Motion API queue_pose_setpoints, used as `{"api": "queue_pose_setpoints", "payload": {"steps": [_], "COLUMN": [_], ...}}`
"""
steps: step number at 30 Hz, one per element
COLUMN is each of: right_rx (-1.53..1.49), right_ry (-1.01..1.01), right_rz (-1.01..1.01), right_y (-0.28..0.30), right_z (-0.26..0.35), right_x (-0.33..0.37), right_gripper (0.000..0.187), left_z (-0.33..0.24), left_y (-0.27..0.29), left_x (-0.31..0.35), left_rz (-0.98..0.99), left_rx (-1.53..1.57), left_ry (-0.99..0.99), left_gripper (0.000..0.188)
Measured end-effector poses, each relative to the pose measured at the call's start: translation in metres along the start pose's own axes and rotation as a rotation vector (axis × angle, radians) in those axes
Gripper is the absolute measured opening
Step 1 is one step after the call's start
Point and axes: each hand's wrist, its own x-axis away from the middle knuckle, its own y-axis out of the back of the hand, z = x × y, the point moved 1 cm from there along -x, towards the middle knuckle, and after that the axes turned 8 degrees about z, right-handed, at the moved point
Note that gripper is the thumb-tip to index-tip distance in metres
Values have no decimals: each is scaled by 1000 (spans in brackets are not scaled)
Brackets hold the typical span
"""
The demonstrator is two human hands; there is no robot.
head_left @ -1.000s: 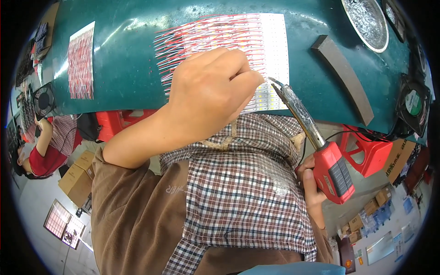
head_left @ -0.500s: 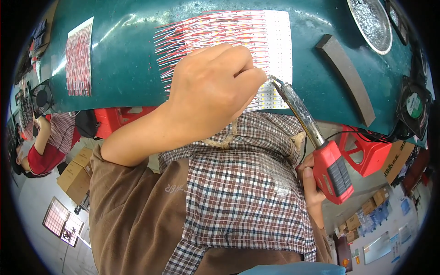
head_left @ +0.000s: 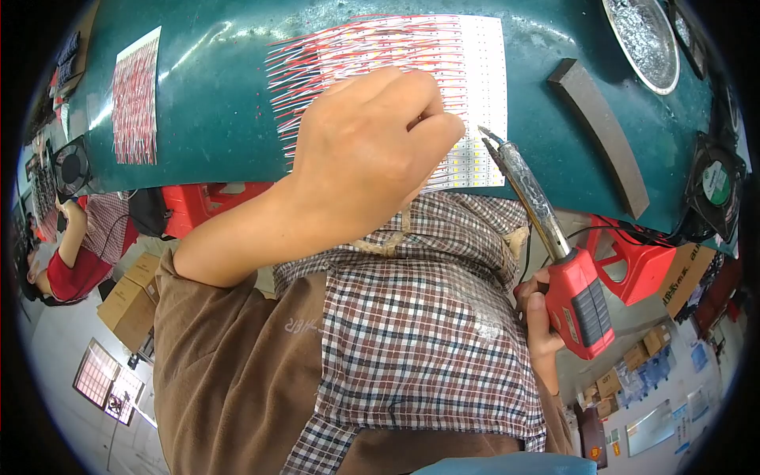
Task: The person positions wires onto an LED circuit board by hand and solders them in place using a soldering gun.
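Shifted slightly right, the soldering iron (head_left: 552, 232) sits in the curled right hand (head_left: 544, 326); the left hand (head_left: 372, 138), pinched, contents hidden, covers part of the upper-centre LED panel (head_left: 483, 87). Steady wires (head_left: 380, 38) and brief contact should help.

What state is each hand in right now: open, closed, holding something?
Left hand: closed, over the white rectangular wired board; anything pinched is hidden.
Right hand: closed, holding the red-and-black, metal-shafted soldering iron.
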Motion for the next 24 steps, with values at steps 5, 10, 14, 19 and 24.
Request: {"api": "queue_pose_setpoints", "payload": {"steps": [5, 10, 14, 19, 24], "right_rx": [-5, 98, 58, 65, 39], "right_ry": [21, 33, 57, 94, 53], "right_rz": [11, 25, 10, 22, 17], "right_y": [1, 4, 2, 1, 0], "right_z": [-3, -1, -2, -2, -2], "right_x": [5, 7, 4, 0, 0], "right_gripper": [27, 25, 18, 11, 8], "left_z": [-4, -4, -4, -4, -6], "left_y": [2, -1, -3, -5, -6], "left_x": [1, 3, 3, 2, 2], "left_rz": [-48, -29, -36, -69, -71], "left_rx": [7, 17, 19, 35, 24], "left_ry": [-13, -16, -2, -6, 7], "left_gripper": [21, 21, 21, 20, 18]}}
